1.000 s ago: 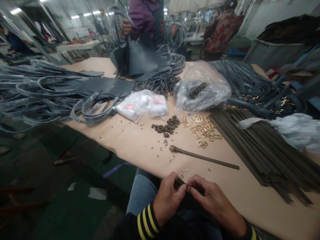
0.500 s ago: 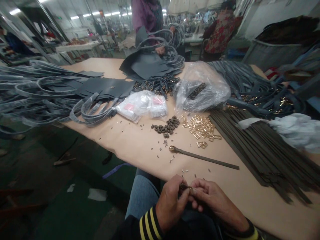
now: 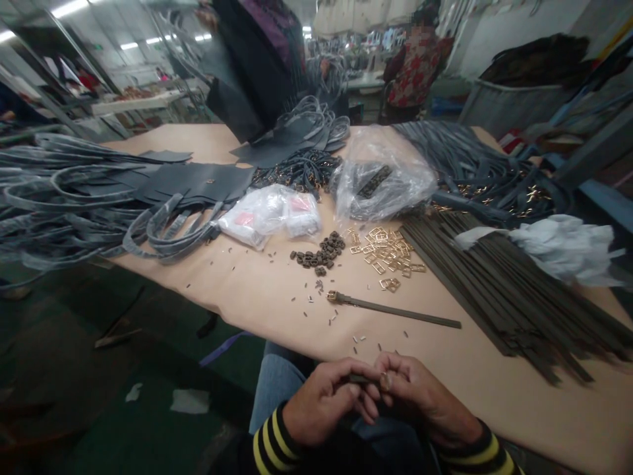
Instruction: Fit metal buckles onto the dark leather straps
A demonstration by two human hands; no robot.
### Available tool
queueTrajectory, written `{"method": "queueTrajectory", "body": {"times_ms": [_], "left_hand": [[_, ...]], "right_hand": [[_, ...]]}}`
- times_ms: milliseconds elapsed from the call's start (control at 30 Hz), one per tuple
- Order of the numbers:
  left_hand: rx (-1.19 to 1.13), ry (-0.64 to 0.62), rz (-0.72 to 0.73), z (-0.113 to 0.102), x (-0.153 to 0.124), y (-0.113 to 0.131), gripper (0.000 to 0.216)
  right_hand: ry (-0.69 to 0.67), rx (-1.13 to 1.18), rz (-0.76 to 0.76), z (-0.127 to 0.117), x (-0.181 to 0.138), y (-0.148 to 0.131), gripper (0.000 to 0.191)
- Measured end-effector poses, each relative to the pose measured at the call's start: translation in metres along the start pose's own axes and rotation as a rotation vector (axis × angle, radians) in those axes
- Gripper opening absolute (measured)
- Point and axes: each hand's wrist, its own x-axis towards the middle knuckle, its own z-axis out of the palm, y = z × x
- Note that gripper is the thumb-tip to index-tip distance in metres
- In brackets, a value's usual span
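Low over the table's near edge, my left hand (image 3: 329, 399) is closed around a dark olive strap (image 3: 360, 379), most of it hidden by the fingers. My right hand (image 3: 420, 396) pinches a gold buckle (image 3: 384, 380) at the strap's end, with the fingertips of both hands close together. Beyond them, a finished-looking buckled strap (image 3: 395, 309) lies flat on the table. Small metal pieces (image 3: 359, 339) are scattered around it. Behind sit a cluster of dark strap loops (image 3: 321, 254) and a heap of gold buckles (image 3: 388, 251).
Many olive straps (image 3: 499, 297) lie on the right beside crumpled white wrapping (image 3: 568, 247). Clear plastic bags (image 3: 383, 178) and white packets (image 3: 271, 214) stand mid-table. Blue-grey straps (image 3: 64, 198) overhang the left edge. Across the table, a person in purple (image 3: 277, 26) handles dark panels.
My left hand's fingers have straightened along the strap, and my right hand stays at the buckle. The person across has lifted a dark panel up and leftward. The view has shifted slightly.
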Motion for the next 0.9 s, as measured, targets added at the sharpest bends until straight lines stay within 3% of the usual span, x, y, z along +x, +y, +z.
{"method": "queueTrajectory", "body": {"times_ms": [133,367,633,800,900], "left_hand": [[-0.262,-0.038,-0.001,-0.007,0.005,-0.013,0.035],[-0.488,-0.001,-0.067,-0.009,0.010,-0.022,0.033],[-0.275,0.132,-0.270,-0.004,0.006,0.000,0.029],[-0.216,0.262,-0.183,0.001,0.007,0.002,0.028],[-0.171,0.271,-0.124,0.003,0.010,-0.002,0.030]], "right_hand": [[-0.050,0.054,-0.006,0.002,0.002,0.001,0.032],[-0.019,0.021,0.025,0.006,0.003,0.002,0.038],[0.040,0.020,0.036,0.006,0.005,0.009,0.034],[0.063,0.002,0.030,0.007,0.004,0.006,0.035],[0.076,-0.050,0.027,0.009,0.004,0.000,0.036]]}}
